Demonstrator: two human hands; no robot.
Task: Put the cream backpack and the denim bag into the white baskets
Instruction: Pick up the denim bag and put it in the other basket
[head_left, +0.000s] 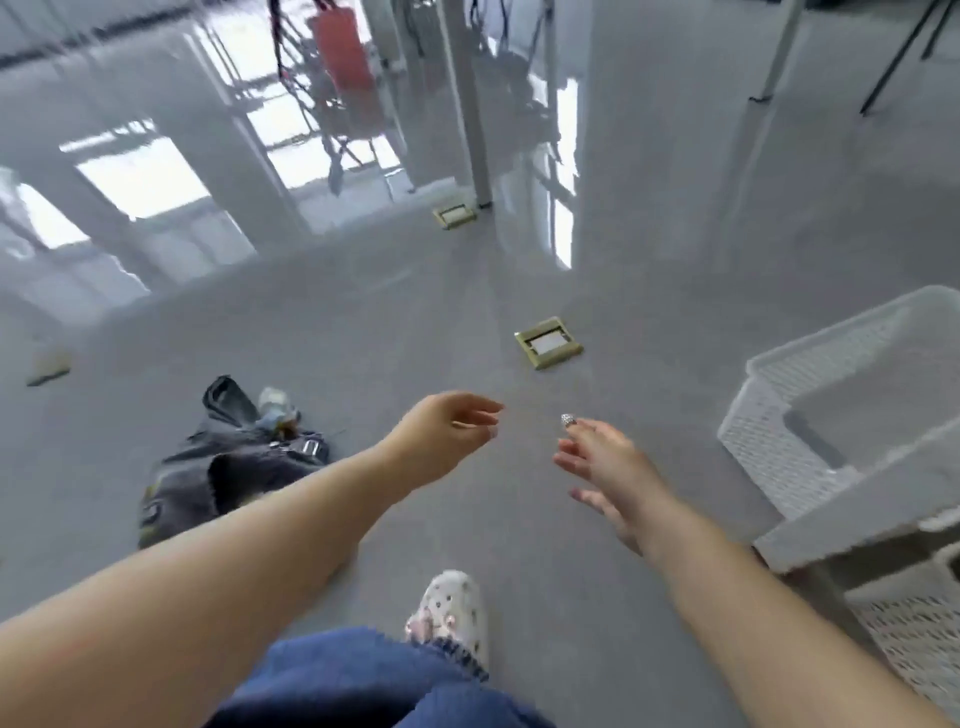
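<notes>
I see both bare forearms reach forward over the grey floor (363, 322). Left hand (447, 434) hangs loose, fingers curled apart, holding nothing. Right hand (602, 467) is spread, palm turned inward, empty. Denim bag (228, 467) lies crumpled on the floor, left of the left forearm, dark faded cloth with metal buckles. White basket (769, 441), perforated plastic, sits at right; a second basket (914, 639) below it.

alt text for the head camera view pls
Both bare hands, left hand and right hand, reach forward empty over a grey floor. A dark denim bag lies on the floor at left; an empty white basket sits at right.
</notes>
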